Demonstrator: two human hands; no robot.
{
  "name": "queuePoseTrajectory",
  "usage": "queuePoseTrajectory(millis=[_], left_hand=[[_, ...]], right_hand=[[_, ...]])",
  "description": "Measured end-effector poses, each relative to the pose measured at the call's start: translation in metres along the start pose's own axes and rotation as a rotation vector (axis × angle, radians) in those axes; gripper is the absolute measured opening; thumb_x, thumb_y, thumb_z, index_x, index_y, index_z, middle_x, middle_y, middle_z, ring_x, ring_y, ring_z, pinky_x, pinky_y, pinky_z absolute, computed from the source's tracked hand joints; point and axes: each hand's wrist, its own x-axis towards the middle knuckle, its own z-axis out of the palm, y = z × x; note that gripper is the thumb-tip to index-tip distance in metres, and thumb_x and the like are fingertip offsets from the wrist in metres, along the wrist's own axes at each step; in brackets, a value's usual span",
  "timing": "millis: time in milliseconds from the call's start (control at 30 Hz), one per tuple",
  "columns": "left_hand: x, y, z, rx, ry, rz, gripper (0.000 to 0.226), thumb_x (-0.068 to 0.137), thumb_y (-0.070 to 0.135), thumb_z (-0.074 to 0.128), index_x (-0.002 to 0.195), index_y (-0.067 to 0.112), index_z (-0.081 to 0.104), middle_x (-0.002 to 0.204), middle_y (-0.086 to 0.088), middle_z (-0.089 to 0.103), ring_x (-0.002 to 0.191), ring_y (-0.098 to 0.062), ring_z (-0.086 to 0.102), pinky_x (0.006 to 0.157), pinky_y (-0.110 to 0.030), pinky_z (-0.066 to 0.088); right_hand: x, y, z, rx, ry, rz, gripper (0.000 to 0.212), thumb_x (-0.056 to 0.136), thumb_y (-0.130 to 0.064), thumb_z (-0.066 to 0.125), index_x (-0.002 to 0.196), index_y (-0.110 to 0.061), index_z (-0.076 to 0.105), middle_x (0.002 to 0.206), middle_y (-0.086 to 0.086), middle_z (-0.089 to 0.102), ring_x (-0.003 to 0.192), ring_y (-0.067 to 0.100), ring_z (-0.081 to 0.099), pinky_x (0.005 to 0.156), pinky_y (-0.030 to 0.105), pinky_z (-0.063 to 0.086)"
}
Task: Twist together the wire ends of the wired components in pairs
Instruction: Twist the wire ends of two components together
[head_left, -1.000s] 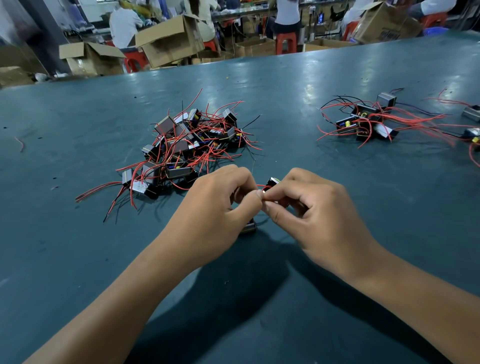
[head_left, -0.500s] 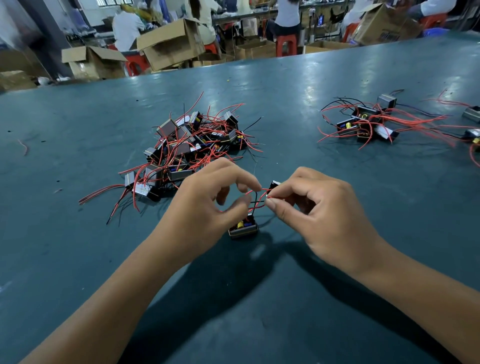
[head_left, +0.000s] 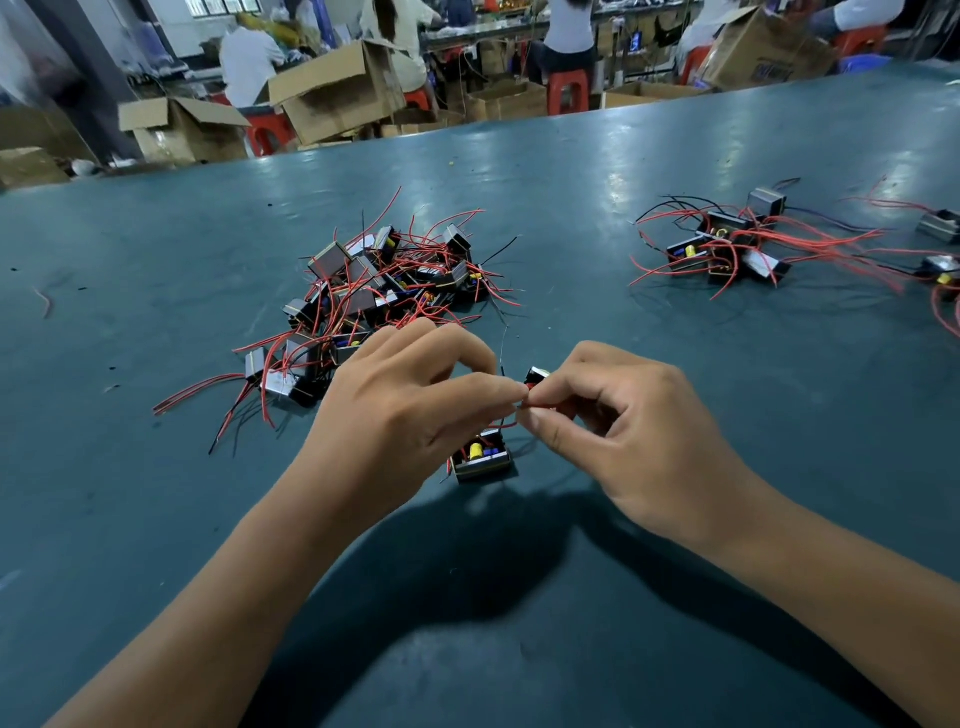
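Note:
My left hand (head_left: 410, 415) and my right hand (head_left: 618, 421) meet fingertip to fingertip over the green table (head_left: 571, 208), and both pinch the red wire ends (head_left: 523, 406) between thumb and forefinger. One small black boxed component (head_left: 480, 460) with a yellow part inside lies on the table just below the pinch. A second black component (head_left: 536, 375) shows above my right fingers, partly hidden by them. A thin black wire (head_left: 504, 353) sticks up behind the pinch.
A pile of several black components with red wires (head_left: 374, 296) lies behind my left hand. A smaller cluster (head_left: 727, 249) sits at the right, with more pieces (head_left: 940, 244) at the right edge. Cardboard boxes (head_left: 332, 98) and seated people are beyond the table.
My hands drew apart and showed the lower component, then my left fingertips closed back onto the wires against my right. The view shifted slightly.

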Motion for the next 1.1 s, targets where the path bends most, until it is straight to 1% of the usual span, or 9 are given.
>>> queuePoseTrajectory(millis=[167, 300, 500, 700, 833, 900, 967, 1033, 1100], left_hand=[[-0.001, -0.006, -0.002, 0.041, -0.012, 0.065, 0.014, 0.096, 0.025, 0.068, 0.1, 0.019, 0.079, 0.092, -0.001, 0.066, 0.073, -0.026, 0.053, 0.068, -0.033, 0.038], [-0.003, -0.008, -0.003, 0.058, -0.024, 0.096, 0.015, 0.096, 0.024, 0.066, 0.098, 0.018, 0.079, 0.092, -0.002, 0.067, 0.072, -0.026, 0.049, 0.065, -0.035, 0.039], [-0.005, -0.01, -0.005, 0.062, -0.047, 0.12, 0.013, 0.095, 0.02, 0.066, 0.099, 0.018, 0.078, 0.093, -0.001, 0.067, 0.073, -0.024, 0.046, 0.072, -0.028, 0.032], [-0.005, -0.011, -0.004, 0.057, -0.056, 0.143, 0.012, 0.095, 0.021, 0.067, 0.1, 0.017, 0.078, 0.094, -0.003, 0.066, 0.074, -0.023, 0.045, 0.07, -0.029, 0.034], [-0.004, -0.008, -0.003, 0.045, -0.056, 0.128, 0.012, 0.096, 0.02, 0.065, 0.098, 0.015, 0.076, 0.092, -0.004, 0.066, 0.076, -0.026, 0.05, 0.066, -0.036, 0.042], [-0.003, -0.006, -0.002, 0.035, -0.057, 0.127, 0.016, 0.097, 0.019, 0.062, 0.095, 0.012, 0.076, 0.091, -0.005, 0.066, 0.075, -0.028, 0.053, 0.066, -0.039, 0.045], [-0.001, -0.003, -0.001, 0.022, -0.053, 0.112, 0.023, 0.099, 0.022, 0.058, 0.092, 0.009, 0.075, 0.089, -0.006, 0.066, 0.074, -0.029, 0.056, 0.065, -0.041, 0.048], [0.001, 0.001, 0.002, -0.019, -0.054, 0.054, 0.029, 0.1, 0.026, 0.054, 0.089, 0.006, 0.072, 0.087, -0.007, 0.065, 0.074, -0.03, 0.058, 0.065, -0.042, 0.049], [0.001, 0.006, 0.004, -0.11, -0.075, -0.04, 0.027, 0.099, 0.025, 0.054, 0.088, 0.005, 0.069, 0.086, -0.005, 0.061, 0.074, -0.027, 0.055, 0.067, -0.04, 0.047]], right_hand=[[0.0, -0.001, 0.0, -0.002, -0.02, -0.017, 0.005, 0.086, -0.012, 0.075, 0.084, -0.016, 0.075, 0.074, -0.012, 0.055, 0.064, 0.003, 0.051, 0.061, 0.009, 0.033], [0.0, -0.003, -0.001, -0.009, -0.055, -0.034, 0.005, 0.087, -0.013, 0.073, 0.085, -0.018, 0.074, 0.076, -0.014, 0.055, 0.068, 0.0, 0.053, 0.063, 0.008, 0.035], [0.0, -0.003, -0.002, -0.012, -0.092, -0.04, 0.004, 0.088, -0.019, 0.069, 0.087, -0.018, 0.073, 0.077, -0.014, 0.054, 0.068, 0.004, 0.053, 0.064, 0.012, 0.036], [0.0, -0.003, -0.002, -0.012, -0.099, -0.034, 0.003, 0.088, -0.016, 0.07, 0.087, -0.017, 0.073, 0.077, -0.013, 0.055, 0.068, 0.004, 0.053, 0.065, 0.011, 0.036], [0.0, -0.004, -0.002, -0.012, -0.1, -0.044, 0.003, 0.088, -0.016, 0.07, 0.088, -0.017, 0.073, 0.077, -0.012, 0.055, 0.068, 0.003, 0.053, 0.064, 0.011, 0.036], [-0.001, -0.004, -0.001, -0.018, -0.094, -0.053, 0.005, 0.088, -0.018, 0.069, 0.089, -0.017, 0.073, 0.077, -0.011, 0.054, 0.068, 0.003, 0.053, 0.064, 0.011, 0.036], [-0.001, -0.005, 0.0, -0.024, -0.079, -0.051, 0.006, 0.088, -0.019, 0.069, 0.089, -0.016, 0.074, 0.077, -0.01, 0.054, 0.069, 0.006, 0.053, 0.064, 0.014, 0.038], [-0.001, -0.006, 0.0, -0.03, -0.058, -0.053, 0.006, 0.088, -0.02, 0.069, 0.088, -0.017, 0.073, 0.077, -0.01, 0.055, 0.069, 0.006, 0.054, 0.064, 0.013, 0.038], [-0.001, -0.006, 0.0, -0.048, -0.032, -0.066, 0.004, 0.087, -0.018, 0.069, 0.088, -0.017, 0.074, 0.076, -0.011, 0.054, 0.068, 0.002, 0.053, 0.064, 0.01, 0.037]])
